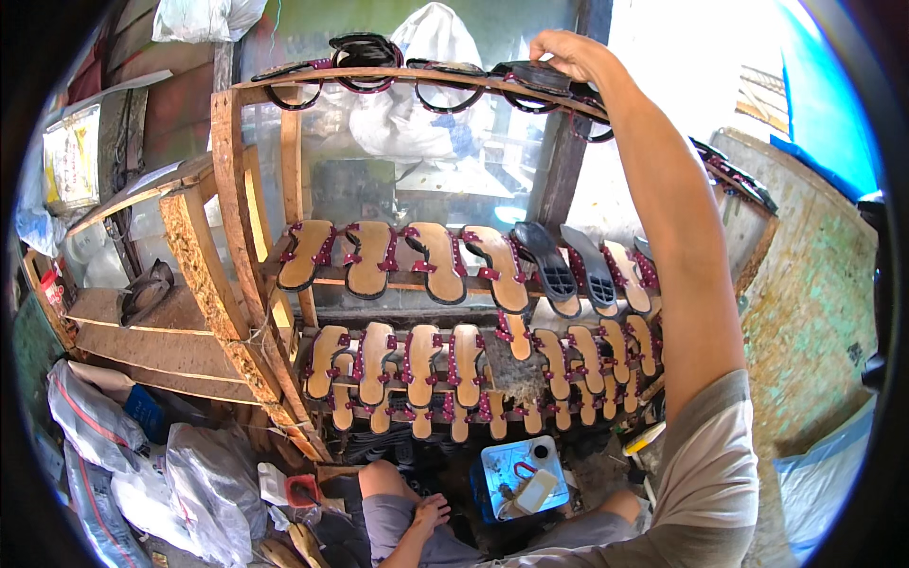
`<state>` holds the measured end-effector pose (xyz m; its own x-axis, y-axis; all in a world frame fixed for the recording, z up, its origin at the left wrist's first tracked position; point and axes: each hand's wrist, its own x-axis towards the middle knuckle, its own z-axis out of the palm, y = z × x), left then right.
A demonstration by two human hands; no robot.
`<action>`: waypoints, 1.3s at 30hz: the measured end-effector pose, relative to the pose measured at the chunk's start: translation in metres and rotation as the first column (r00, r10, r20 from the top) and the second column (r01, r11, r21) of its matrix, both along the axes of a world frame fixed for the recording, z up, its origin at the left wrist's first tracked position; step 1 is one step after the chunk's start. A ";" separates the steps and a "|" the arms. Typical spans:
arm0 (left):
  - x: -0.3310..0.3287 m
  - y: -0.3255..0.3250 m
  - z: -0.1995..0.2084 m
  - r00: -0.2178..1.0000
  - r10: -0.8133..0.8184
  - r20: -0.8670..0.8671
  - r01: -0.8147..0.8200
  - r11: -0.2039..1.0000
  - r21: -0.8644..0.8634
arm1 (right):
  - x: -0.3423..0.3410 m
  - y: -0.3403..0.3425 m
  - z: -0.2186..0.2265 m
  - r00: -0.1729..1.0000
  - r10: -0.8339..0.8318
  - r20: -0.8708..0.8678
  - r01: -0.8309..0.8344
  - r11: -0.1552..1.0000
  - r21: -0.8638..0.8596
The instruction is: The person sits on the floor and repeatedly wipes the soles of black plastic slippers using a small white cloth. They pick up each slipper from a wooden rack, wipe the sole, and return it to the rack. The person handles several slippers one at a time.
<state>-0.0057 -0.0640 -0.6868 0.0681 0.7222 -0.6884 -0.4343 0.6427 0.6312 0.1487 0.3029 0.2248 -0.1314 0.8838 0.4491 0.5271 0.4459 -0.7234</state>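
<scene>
My right arm reaches up to the top wooden rail. There my right hand [568, 57] has its fingers closed on a sandal [533, 78] with a dark sole, which lies on the rail among similar sandals. Low in the view my left hand [432, 512] lies on my thigh, fingers loosely extended, holding nothing I can see. On the rack's middle row stand sandals with tan insoles and dark red dotted straps [437, 260]. Two in that row turn dark soles [543, 257] outward. More sandals [422, 364] hang in the lower rows.
A blue box with a pale top [525, 473] stands between my legs, bearing a light block and small items. Grey plastic sacks [213, 488] are piled at lower left. Wooden shelving [142, 346] holds one dark sandal [147, 291]. A worn board [814, 275] stands at right.
</scene>
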 end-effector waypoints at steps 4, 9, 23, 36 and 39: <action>0.000 0.001 -0.006 0.999 0.038 -0.012 -0.038 0.999 -0.022 | -0.008 -0.029 0.000 0.878 -0.323 0.353 0.247 0.938 0.243; -0.002 -0.002 -0.014 0.997 0.067 0.027 -0.068 0.997 0.026 | -0.013 -0.073 -0.008 0.766 -0.491 0.415 0.316 0.850 0.422; 0.013 -0.006 -0.015 0.995 -0.007 0.098 -0.015 0.975 0.220 | -0.069 -0.348 -0.504 0.898 0.437 0.050 -0.391 0.845 -0.366; -0.124 -0.114 0.039 0.646 0.565 0.512 -0.705 0.699 0.118 | 0.108 -0.337 -0.627 -0.242 -0.214 -0.946 -0.938 0.300 0.172; -0.151 -0.161 -0.086 0.633 0.761 -0.140 -0.774 0.626 -0.094 | 0.090 -0.340 -0.632 -0.149 -0.186 -0.971 -0.963 0.250 0.099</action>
<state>-0.1571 -0.2252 -0.7731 -0.5270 0.3890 -0.7556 -0.7620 0.1775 0.6228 0.2389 -0.0372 -0.4075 -0.7308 0.6723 0.1182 -0.6702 -0.6739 -0.3110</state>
